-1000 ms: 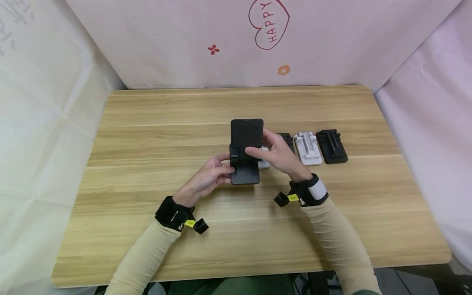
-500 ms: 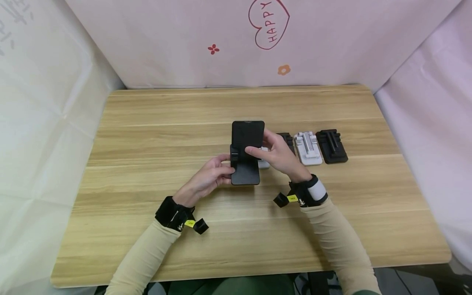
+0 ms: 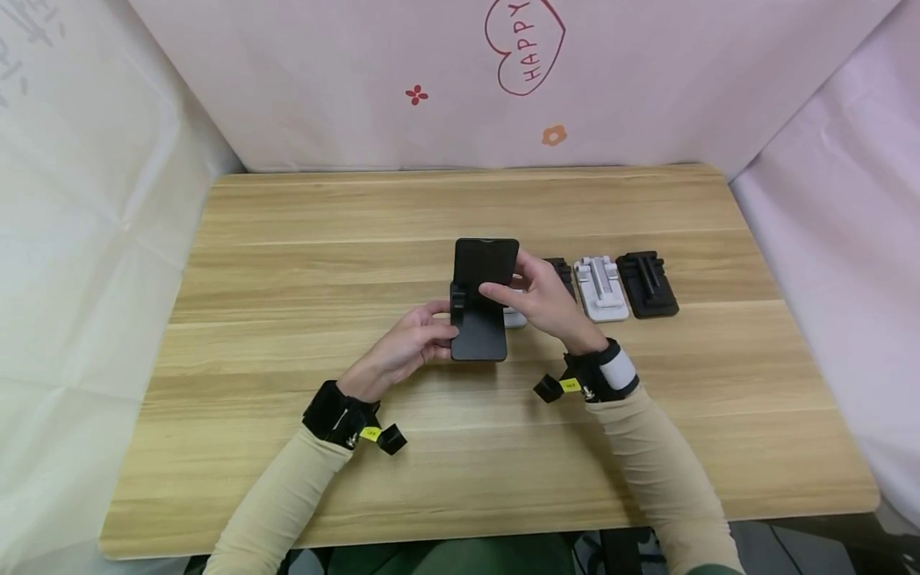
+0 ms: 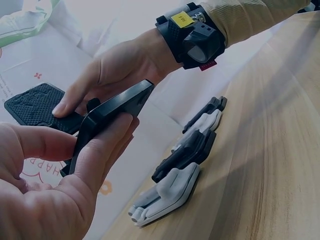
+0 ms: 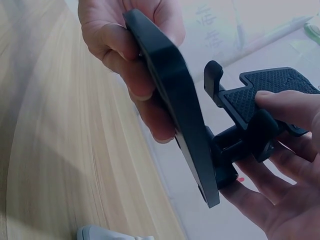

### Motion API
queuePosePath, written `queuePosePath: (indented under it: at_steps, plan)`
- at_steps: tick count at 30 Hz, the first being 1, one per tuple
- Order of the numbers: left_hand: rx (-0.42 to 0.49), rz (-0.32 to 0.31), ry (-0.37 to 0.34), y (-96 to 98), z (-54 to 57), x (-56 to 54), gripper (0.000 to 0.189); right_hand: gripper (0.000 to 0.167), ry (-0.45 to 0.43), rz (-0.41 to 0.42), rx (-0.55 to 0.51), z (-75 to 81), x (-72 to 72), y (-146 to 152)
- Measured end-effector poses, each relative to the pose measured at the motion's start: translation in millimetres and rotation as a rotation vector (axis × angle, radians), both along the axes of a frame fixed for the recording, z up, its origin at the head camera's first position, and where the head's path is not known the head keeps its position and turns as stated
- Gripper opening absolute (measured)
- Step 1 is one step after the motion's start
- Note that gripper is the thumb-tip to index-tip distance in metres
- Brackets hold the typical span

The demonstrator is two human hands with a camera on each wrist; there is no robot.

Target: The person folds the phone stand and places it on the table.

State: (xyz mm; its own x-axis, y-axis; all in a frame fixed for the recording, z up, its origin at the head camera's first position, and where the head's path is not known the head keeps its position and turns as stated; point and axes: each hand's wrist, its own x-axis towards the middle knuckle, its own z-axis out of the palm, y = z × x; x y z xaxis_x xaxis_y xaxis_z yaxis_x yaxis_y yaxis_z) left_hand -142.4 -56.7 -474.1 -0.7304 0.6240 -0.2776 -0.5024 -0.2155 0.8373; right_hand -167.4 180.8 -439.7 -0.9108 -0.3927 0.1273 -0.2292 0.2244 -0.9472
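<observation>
A black folding phone stand (image 3: 480, 334) is held up above the table between both hands. My left hand (image 3: 402, 347) grips its flat base (image 5: 175, 90) at the left edge, thumb on one face and fingers beneath. The right hand (image 3: 542, 302) pinches the textured support plate (image 5: 280, 82), thumb on its front and fingers behind. In the right wrist view the plate stands at an angle to the base, with the hinge arm (image 5: 232, 147) showing between them. Small lips (image 5: 213, 80) jut from the plate's lower edge.
More folded stands lie in a row to the right on the wooden table (image 3: 302, 263): a white one (image 3: 514, 319) and a black one (image 3: 561, 274) partly hidden by the right hand, then another white one (image 3: 602, 289) and black one (image 3: 647, 285). White cloth (image 3: 345, 96) hangs behind.
The support plate has tilted slightly, its top edge shifting a little down and right in the head view. The base and both hands have stayed almost in place.
</observation>
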Motion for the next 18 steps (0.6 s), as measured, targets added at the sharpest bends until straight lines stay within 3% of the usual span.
queuePosePath:
  at_steps: [18]
  plan:
    - [-0.021, 0.006, -0.004, 3.3, 2.9, -0.5, 0.056, 0.039, -0.027, -0.093, -0.020, -3.1, 0.4, -2.0]
